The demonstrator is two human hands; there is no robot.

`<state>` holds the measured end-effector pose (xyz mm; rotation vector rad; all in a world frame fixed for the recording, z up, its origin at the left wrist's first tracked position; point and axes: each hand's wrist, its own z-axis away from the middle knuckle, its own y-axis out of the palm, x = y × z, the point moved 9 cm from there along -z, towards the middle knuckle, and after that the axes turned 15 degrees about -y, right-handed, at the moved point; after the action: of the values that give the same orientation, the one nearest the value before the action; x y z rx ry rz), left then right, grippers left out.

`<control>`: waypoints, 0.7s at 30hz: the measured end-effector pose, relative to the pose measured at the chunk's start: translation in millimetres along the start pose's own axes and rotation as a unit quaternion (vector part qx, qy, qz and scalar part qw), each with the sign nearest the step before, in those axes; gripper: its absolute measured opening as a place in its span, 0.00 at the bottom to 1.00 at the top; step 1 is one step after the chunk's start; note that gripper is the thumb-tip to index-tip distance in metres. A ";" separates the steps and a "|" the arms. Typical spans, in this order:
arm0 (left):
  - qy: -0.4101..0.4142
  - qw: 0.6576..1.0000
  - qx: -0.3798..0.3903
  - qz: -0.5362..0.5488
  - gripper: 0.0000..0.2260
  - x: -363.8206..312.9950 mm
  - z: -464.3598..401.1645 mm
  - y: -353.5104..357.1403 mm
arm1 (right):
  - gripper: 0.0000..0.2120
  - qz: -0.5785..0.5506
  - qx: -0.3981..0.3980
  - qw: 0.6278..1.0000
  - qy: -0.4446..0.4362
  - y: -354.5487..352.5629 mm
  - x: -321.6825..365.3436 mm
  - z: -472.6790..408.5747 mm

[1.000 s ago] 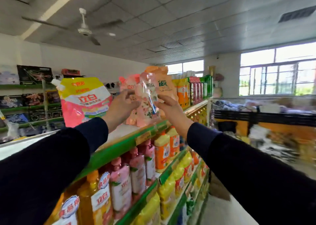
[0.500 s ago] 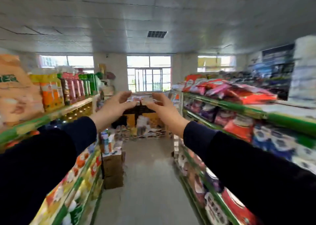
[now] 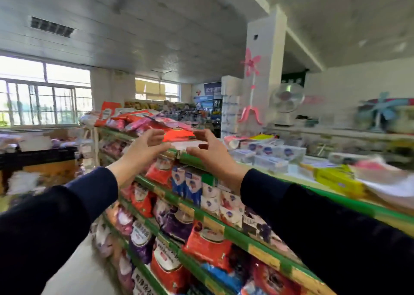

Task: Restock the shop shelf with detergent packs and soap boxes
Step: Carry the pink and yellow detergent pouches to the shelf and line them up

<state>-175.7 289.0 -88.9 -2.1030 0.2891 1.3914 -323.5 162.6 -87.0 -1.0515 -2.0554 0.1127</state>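
My left hand and my right hand are raised side by side in front of the top shelf, fingers spread and loosely bent, holding nothing. Between and just beyond them lies a red detergent pack on the top shelf, part of a row of red and pink packs running back to the left. It is too blurred to tell whether my fingertips touch the pack. White and blue soap boxes sit on the shelf top right of my right hand.
Lower green-edged shelves hold red, purple and blue detergent bags and small soap boxes. Yellow boxes lie at the right on the shelf top. A white pillar and a fan stand behind. The aisle floor is at lower left.
The view swung right, from the left shelf with bottles, across the aisle, to the opposite shelf. The pink pouch my hands held a second ago is gone; both hands are empty.
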 end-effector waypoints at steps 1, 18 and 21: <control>0.003 1.000 0.015 0.010 0.22 -6.3 -8.0 22.4 | 0.27 0.016 -0.010 1.000 0.010 -21.0 -10.4 2.1; -0.015 0.977 0.207 -0.059 0.24 -36.4 -194.0 207.2 | 0.21 0.151 -0.129 0.963 0.185 -215.2 -134.9 -64.2; -0.009 0.966 0.246 -0.085 0.25 -33.5 -236.1 233.7 | 0.20 0.193 -0.122 0.949 0.219 -223.0 -168.9 -96.4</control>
<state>-122.7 -40.5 -77.3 -1.6626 0.3921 1.1014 -344.3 -128.2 -35.8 -1.4759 -1.4704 -0.1695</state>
